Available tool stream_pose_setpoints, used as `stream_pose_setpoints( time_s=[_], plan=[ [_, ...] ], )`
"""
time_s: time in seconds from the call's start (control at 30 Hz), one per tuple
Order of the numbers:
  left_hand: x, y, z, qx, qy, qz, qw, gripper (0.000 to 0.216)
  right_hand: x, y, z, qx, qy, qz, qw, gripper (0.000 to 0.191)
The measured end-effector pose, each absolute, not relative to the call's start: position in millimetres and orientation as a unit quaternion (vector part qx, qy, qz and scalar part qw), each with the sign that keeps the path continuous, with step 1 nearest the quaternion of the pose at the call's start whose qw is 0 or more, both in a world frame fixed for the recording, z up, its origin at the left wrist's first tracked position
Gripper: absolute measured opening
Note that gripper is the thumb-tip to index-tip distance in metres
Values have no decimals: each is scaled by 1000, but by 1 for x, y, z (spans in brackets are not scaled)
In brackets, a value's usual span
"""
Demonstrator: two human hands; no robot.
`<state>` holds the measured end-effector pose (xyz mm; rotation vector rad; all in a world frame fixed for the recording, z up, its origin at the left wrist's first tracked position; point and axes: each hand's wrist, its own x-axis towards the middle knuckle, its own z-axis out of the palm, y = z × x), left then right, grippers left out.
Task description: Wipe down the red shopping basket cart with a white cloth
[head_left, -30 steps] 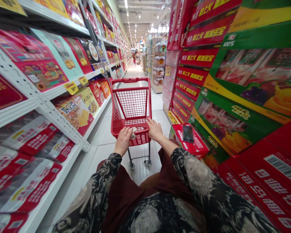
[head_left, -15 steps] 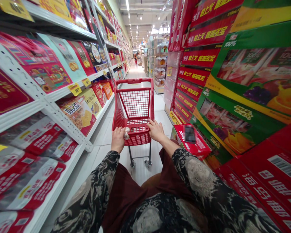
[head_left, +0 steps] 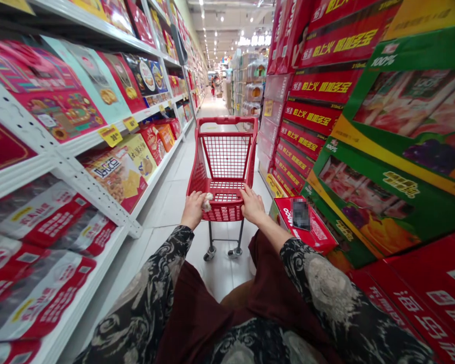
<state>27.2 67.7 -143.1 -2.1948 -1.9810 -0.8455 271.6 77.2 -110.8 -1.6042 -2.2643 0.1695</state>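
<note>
A small red shopping cart (head_left: 227, 156) stands in the aisle straight ahead of me, and its basket looks empty. My left hand (head_left: 193, 208) is closed on the left end of the cart's handle, with a crumpled white tissue (head_left: 207, 201) pinched between the fingers. My right hand (head_left: 252, 204) grips the right end of the same handle. Both arms wear dark patterned sleeves.
White shelves (head_left: 56, 156) of boxed snacks with yellow price tags (head_left: 110, 135) line the left. Stacked red and green drink cartons (head_left: 364, 151) wall the right, and a red box (head_left: 307, 227) juts out low near my right arm. A distant person (head_left: 213, 87) stands far down the tiled aisle.
The cart and both hands have shifted to the right in view and a little further along the aisle. My grips on the handle and the tissue are unchanged.
</note>
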Motion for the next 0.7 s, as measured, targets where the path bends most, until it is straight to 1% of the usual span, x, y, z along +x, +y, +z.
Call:
stream_pose_setpoints(
  time_s=[0.17, 0.3, 0.4, 0.5, 0.6, 0.63, 0.7],
  plan=[
    [28, 78, -143, -717, -634, -287, 39, 43, 274, 81, -115, -566, -800, 68, 184, 66],
    [31, 78, -133, -729, -634, -257, 21, 43, 275, 82, -113, -569, -800, 79, 172, 67],
    [34, 76, -125, -725, -635, -267, 4, 43, 276, 83, -113, -565, -803, 78, 172, 66],
    [39, 73, -117, -698, -643, -312, -39, 43, 279, 88, -114, -571, -799, 80, 171, 67],
    [48, 69, -111, -635, -659, -391, -96, 46, 282, 91, -111, -587, -786, 88, 172, 67],
    [52, 68, -109, -611, -663, -417, -116, 47, 281, 90, -109, -593, -780, 87, 182, 66],
    [63, 65, -105, -564, -665, -464, -158, 48, 275, 83, -102, -594, -768, 76, 228, 62]
  ],
)
